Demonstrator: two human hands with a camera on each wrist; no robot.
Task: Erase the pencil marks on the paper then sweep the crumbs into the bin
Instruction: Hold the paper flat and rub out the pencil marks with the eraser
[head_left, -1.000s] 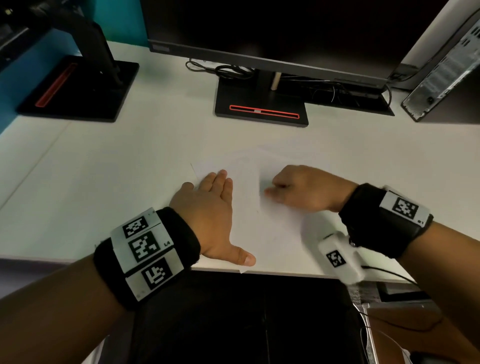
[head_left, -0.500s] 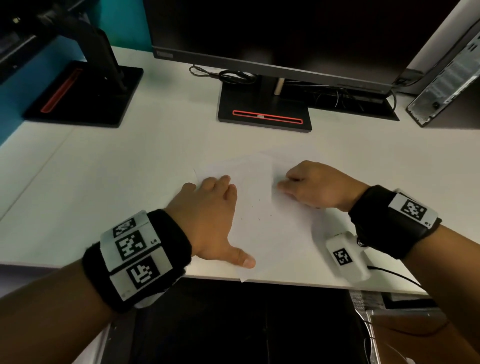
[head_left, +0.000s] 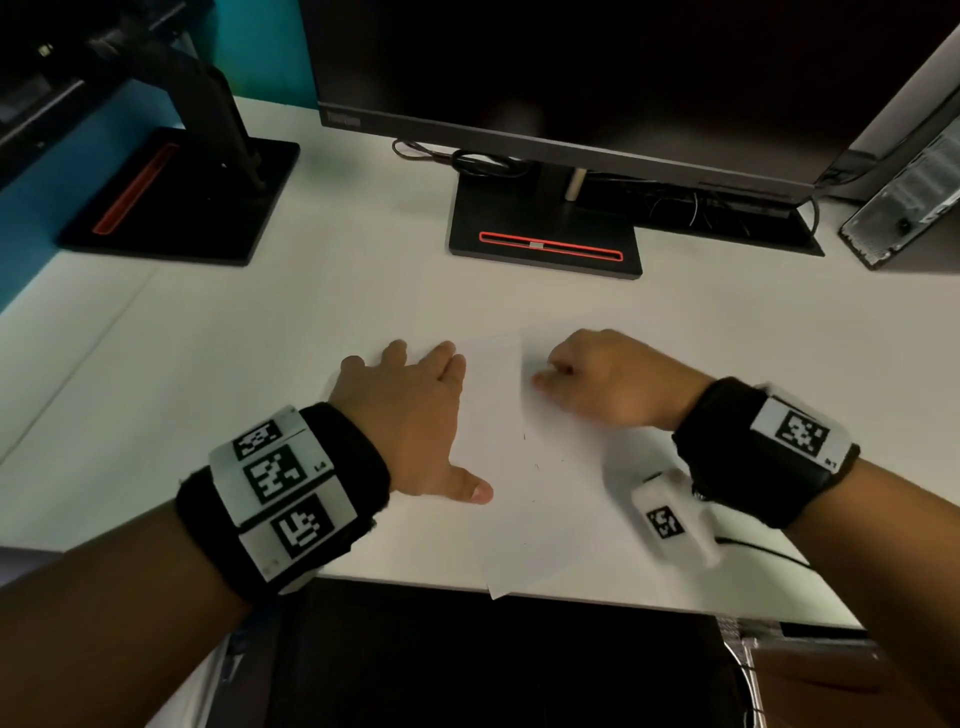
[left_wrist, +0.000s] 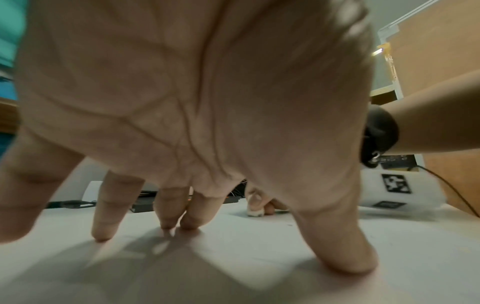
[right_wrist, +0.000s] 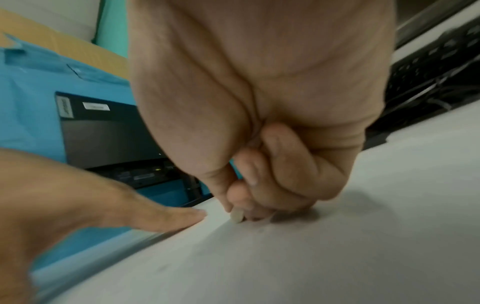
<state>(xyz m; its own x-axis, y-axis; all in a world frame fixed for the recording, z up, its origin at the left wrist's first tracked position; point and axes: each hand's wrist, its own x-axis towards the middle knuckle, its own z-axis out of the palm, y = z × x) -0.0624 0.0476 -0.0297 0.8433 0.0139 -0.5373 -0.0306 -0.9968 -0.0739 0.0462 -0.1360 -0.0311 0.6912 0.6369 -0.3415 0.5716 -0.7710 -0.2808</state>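
A white sheet of paper (head_left: 524, 499) lies on the white desk (head_left: 208, 395), one corner hanging over the front edge. My left hand (head_left: 410, 410) lies flat on the sheet's left side, fingers spread and pressing it down (left_wrist: 103, 236). My right hand (head_left: 597, 379) is curled over the sheet's upper right part and pinches a small white eraser (right_wrist: 237, 216) against the paper; the eraser (left_wrist: 255, 211) shows under the fingertips. A few dark specks (head_left: 537, 465) lie on the paper below the right hand. No bin is in view.
A monitor on a black stand (head_left: 545, 239) rises behind the paper, with cables at its foot. A second black stand (head_left: 171, 202) is at the back left. A computer case (head_left: 904, 208) stands at the back right. A dark space (head_left: 493, 660) opens below the desk's front edge.
My right hand has shifted back and forth across the upper part of the sheet with the eraser. My left hand has stayed flat on the paper.
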